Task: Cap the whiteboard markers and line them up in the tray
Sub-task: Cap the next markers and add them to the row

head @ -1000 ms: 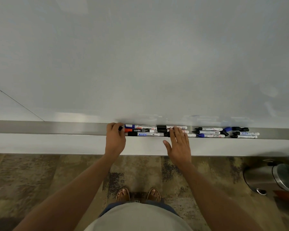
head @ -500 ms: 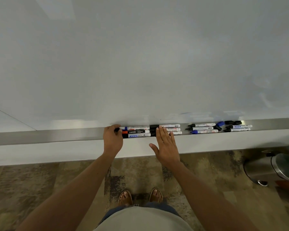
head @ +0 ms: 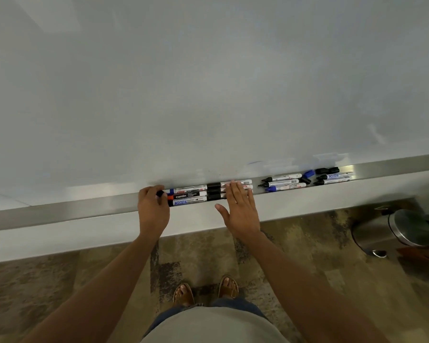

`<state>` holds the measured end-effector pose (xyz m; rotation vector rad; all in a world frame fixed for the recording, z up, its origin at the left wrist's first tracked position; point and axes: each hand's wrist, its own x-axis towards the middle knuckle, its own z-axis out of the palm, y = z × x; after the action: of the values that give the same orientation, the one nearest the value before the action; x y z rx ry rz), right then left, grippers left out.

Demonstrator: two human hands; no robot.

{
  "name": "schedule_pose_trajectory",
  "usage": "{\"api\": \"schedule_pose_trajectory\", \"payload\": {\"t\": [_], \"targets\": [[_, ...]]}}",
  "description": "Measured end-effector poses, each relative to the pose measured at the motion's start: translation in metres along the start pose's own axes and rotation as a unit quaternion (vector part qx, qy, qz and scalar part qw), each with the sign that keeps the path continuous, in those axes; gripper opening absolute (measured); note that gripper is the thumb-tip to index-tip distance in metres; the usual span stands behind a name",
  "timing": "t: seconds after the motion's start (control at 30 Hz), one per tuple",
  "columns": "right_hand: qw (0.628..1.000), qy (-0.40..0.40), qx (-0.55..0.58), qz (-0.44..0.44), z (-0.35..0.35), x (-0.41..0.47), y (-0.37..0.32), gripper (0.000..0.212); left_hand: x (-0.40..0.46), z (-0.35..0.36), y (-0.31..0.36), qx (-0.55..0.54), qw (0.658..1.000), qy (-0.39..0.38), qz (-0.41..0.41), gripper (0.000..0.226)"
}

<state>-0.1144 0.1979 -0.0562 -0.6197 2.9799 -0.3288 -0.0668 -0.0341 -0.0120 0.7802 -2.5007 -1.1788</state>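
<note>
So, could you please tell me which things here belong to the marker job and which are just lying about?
Job:
lined-up markers
uncapped markers
loose caps
tray
left hand
right hand

Lying about:
pedal bin
whiteboard

I see a large pale whiteboard (head: 208, 82) filling the upper part of my view, wiped mostly clean with faint smudges near its lower right. Below it lies a mottled brown and tan carpet (head: 47, 280). At the right edge a shiny steel pedal bin (head: 391, 231) stands on the carpet. Two sandalled feet (head: 206, 292) show near the bottom.
</note>
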Motion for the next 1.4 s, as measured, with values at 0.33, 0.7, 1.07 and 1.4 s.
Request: {"api": "schedule_pose_trajectory", "payload": {"t": [0.33,0.7,1.07,1.4], "targets": [[0.993,0.095,0.076,-0.009,-0.008,-0.006,0.02,0.066,-0.024,0.024,0.028,0.036,0.988,-0.037,0.144,0.022],[0.979,0.179,0.057,0.078,-0.042,-0.016,0.13,0.03,-0.036,0.071,0.07,-0.039,0.99,-0.091,0.104,0.017],[0.991,0.128,0.041,0.014,-0.055,-0.005,0.161,0.024,-0.04,0.105,0.092,-0.09,0.985,-0.125,0.083,0.012],[0.991,0.116,0.052,0.048,-0.065,0.014,0.157,0.025,-0.037,0.114,0.096,-0.135,0.974,-0.166,0.081,0.008]]}}
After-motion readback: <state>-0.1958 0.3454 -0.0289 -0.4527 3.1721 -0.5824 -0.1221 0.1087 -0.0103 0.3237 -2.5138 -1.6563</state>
